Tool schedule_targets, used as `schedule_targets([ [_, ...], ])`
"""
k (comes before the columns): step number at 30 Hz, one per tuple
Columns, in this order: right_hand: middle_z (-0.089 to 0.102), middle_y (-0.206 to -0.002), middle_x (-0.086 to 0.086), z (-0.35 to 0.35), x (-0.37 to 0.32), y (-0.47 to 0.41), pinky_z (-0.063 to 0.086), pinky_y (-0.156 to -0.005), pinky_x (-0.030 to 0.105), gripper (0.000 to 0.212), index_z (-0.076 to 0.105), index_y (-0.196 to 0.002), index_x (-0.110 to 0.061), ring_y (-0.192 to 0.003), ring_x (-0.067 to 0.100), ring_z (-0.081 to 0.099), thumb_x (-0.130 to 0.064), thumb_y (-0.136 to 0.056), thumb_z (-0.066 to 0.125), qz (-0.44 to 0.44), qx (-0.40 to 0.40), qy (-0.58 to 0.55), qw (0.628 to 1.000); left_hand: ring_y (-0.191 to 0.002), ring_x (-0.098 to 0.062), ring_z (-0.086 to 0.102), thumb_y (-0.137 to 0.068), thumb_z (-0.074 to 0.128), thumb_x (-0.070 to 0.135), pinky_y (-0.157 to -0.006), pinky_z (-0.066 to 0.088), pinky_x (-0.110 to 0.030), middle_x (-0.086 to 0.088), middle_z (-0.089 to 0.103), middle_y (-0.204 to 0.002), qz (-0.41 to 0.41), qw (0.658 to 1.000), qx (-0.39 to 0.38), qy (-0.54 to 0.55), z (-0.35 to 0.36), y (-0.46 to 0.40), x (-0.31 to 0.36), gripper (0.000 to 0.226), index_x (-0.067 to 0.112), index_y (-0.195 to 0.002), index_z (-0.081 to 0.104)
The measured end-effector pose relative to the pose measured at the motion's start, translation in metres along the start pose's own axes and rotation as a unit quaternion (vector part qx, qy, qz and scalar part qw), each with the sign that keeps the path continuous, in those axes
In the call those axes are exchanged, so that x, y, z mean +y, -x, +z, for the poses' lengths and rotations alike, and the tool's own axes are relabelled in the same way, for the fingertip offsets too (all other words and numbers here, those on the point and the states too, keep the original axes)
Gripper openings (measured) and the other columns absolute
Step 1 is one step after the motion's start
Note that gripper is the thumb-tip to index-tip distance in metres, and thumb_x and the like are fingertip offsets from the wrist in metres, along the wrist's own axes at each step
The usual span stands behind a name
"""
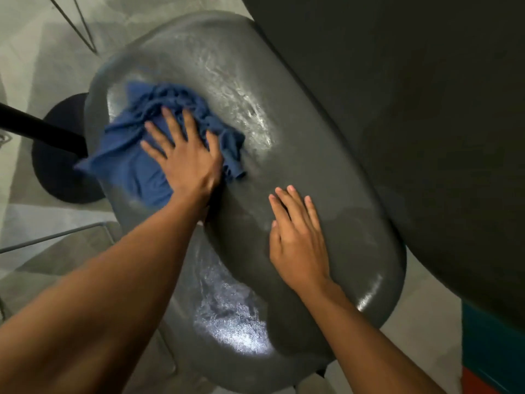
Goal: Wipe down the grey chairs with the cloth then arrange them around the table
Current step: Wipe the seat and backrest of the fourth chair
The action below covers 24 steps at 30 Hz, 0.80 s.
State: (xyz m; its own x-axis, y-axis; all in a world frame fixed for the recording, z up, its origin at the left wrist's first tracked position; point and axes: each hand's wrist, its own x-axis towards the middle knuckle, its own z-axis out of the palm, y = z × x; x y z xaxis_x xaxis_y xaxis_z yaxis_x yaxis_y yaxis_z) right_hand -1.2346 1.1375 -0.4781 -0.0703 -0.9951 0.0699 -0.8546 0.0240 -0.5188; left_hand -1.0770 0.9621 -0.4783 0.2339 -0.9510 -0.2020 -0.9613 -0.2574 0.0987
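A glossy grey chair (pixel 298 172) fills the middle of the head view, seen from above, with its curved back towards me and the seat (pixel 235 322) below it. A crumpled blue cloth (pixel 136 160) lies on the upper left part of the chair's back. My left hand (pixel 181 155) presses flat on the cloth with fingers spread. My right hand (pixel 298 237) rests flat and bare on the chair's back, to the right of the cloth, holding nothing.
A dark table top (pixel 412 109) overhangs at the upper right. A black round base with a black post (pixel 56 155) stands at the left. Thin metal chair legs (pixel 74 21) show at the top left and lower left on the pale floor. A teal and orange object (pixel 494 354) is at the bottom right.
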Motion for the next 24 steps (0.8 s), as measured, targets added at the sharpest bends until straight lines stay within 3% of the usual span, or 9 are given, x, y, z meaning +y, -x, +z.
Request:
schedule_targets([
  [6, 0.048, -0.152, 0.014, -0.034, 0.029, 0.043, 0.023, -0.123, 0.049, 0.051, 0.054, -0.141, -0.003, -0.149, 0.030, 0.034, -0.013, -0.092, 0.049, 0.065, -0.002, 0.077, 0.995, -0.158, -0.036, -0.001, -0.102, 0.021, 0.057, -0.124, 0.000, -0.062, -0.001, 0.008, -0.172, 0.240, 0.970, -0.013, -0.027, 0.028, 0.080, 0.097, 0.067, 0.030, -0.164, 0.016],
  [11, 0.047, -0.153, 0.017, -0.056, 0.040, 0.079, 0.025, -0.122, 0.051, 0.049, 0.055, -0.140, -0.001, -0.148, 0.032, 0.035, -0.018, -0.096, 0.044, 0.111, -0.008, 0.109, 0.988, -0.159, -0.027, 0.003, -0.106, 0.027, 0.051, -0.126, 0.008, -0.056, 0.006, 0.013, -0.171, 0.326, 0.943, -0.069, -0.018, 0.029, 0.177, 0.038, 0.058, 0.033, -0.161, 0.028],
  [14, 0.041, -0.157, 0.015, -0.069, 0.042, 0.097, 0.024, -0.122, 0.054, 0.053, 0.049, -0.147, -0.004, -0.151, 0.031, 0.030, -0.025, -0.099, 0.039, 0.163, -0.009, 0.099, 0.982, -0.159, -0.023, 0.000, -0.105, 0.023, 0.057, -0.127, 0.010, -0.052, 0.011, 0.008, -0.171, 0.307, 0.947, -0.092, -0.032, 0.016, 0.183, -0.036, 0.058, 0.042, -0.161, 0.021],
  [17, 0.030, -0.164, 0.012, -0.072, 0.039, 0.114, 0.021, -0.124, 0.052, 0.055, 0.040, -0.153, -0.006, -0.155, 0.027, 0.017, -0.029, -0.103, 0.036, 0.231, -0.002, 0.067, 0.971, -0.159, -0.026, 0.000, -0.102, 0.018, 0.064, -0.127, 0.005, -0.052, 0.012, 0.003, -0.172, 0.223, 0.970, -0.089, -0.036, 0.002, 0.146, -0.067, 0.063, 0.043, -0.161, 0.018],
  [21, 0.001, -0.171, 0.004, -0.068, 0.028, 0.135, 0.019, -0.126, 0.043, 0.065, 0.014, -0.162, -0.012, -0.157, 0.018, -0.001, -0.045, -0.107, 0.028, 0.339, 0.026, -0.036, 0.940, -0.157, -0.034, -0.011, -0.104, 0.022, 0.053, -0.125, -0.006, -0.058, 0.000, -0.010, -0.172, 0.100, 0.993, -0.065, -0.014, 0.008, 0.103, 0.004, 0.067, 0.027, -0.165, 0.009],
  [24, -0.005, -0.171, 0.000, -0.064, 0.015, 0.144, 0.029, -0.123, 0.045, 0.069, 0.009, -0.163, -0.013, -0.157, 0.018, 0.004, -0.049, -0.106, 0.026, 0.373, 0.063, -0.096, 0.921, -0.157, -0.036, -0.012, -0.104, 0.024, 0.046, -0.124, -0.007, -0.060, -0.003, -0.008, -0.172, 0.198, 0.977, -0.078, -0.013, 0.028, 0.128, 0.082, 0.068, 0.022, -0.165, 0.007],
])
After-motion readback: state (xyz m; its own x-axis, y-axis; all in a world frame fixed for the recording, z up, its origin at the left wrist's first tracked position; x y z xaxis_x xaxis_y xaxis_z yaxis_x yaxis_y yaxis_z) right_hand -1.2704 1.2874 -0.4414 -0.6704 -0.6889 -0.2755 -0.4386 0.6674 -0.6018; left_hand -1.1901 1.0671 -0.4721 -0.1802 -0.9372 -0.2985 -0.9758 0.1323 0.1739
